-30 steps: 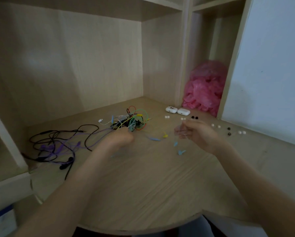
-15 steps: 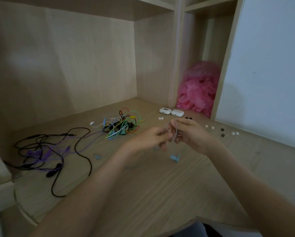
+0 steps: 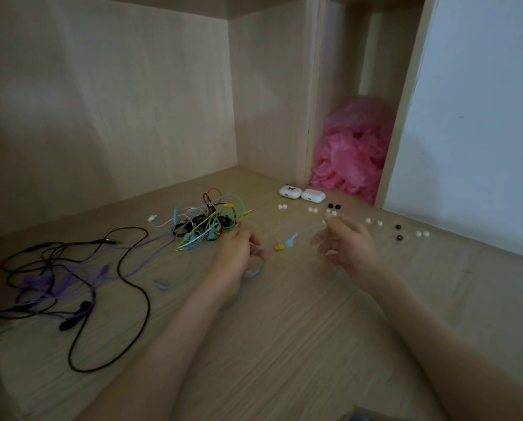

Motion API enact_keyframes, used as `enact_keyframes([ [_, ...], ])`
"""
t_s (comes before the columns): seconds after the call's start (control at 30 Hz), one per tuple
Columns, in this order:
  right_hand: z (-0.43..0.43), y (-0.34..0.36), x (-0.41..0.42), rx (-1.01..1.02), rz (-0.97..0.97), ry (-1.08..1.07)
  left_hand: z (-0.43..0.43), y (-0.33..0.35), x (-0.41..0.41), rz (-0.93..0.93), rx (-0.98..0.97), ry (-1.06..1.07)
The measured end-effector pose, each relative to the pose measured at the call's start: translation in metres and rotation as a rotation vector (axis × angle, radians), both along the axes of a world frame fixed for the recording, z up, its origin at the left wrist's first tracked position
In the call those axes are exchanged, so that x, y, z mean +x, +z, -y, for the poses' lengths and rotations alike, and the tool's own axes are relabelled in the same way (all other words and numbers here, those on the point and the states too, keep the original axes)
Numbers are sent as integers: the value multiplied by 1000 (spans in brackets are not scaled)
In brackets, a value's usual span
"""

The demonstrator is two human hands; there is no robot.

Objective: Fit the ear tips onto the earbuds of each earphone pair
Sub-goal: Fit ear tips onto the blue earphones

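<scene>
A light wood-grain desk (image 3: 284,344) sits in an alcove of the same pale board, with a white wall (image 3: 482,117) at its right edge. Near the back lies a tangle of green, yellow, red and white earphone cables (image 3: 214,218). Right of the tangle stand two white glossy earbud cases (image 3: 301,193), and behind them a crumpled pink plastic bag (image 3: 349,156) fills a narrow compartment. Small white ear tips (image 3: 312,209) and black ear tips (image 3: 334,206) are strewn in loose pairs right of the tangle. Left of it sprawl black and purple earphone cables (image 3: 72,275).

The left hand (image 3: 236,259), just in front of the tangle, curls its fingers round a thin pale-blue earphone cable (image 3: 258,253) with a blue earbud (image 3: 255,273) below. The right hand (image 3: 345,247), further right, presses thumb and forefinger together; what they pinch is too blurred to tell. A yellow earbud (image 3: 280,246) lies between the hands.
</scene>
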State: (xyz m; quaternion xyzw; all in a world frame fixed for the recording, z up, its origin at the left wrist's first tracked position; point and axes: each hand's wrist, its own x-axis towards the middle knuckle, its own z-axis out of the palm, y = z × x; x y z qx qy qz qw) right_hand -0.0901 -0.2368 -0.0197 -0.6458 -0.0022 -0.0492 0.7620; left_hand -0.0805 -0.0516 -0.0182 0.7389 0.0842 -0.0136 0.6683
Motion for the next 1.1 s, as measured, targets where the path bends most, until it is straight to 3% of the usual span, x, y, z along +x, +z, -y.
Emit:
enact_keyframes([
  [0.13,-1,-3,2,121,134,-169,2,1,1,-210,-38,-13],
  [0.23,-5,-4,3,299,218,-93,0,-4,3,-206,74,-75],
  [0.33,-8,-4,3,298,227,-61,-1,-4,-1,-180,174,-116],
  [0.53,0,-11,8,-85,99,-391,-6,-8,-5,120,540,-245],
  [0.77,17,-11,11,-57,16,-592,-22,-2,-3,161,647,-210],
  [0.9,17,-15,14,-115,-88,-427,-28,-6,-1,194,855,-129],
  [1.0,14,-21,17,-379,-132,-278,-30,-12,2,189,1015,-80],
  [1.1,18,-21,15,-716,-46,-177,-34,-15,5,145,1150,-102],
])
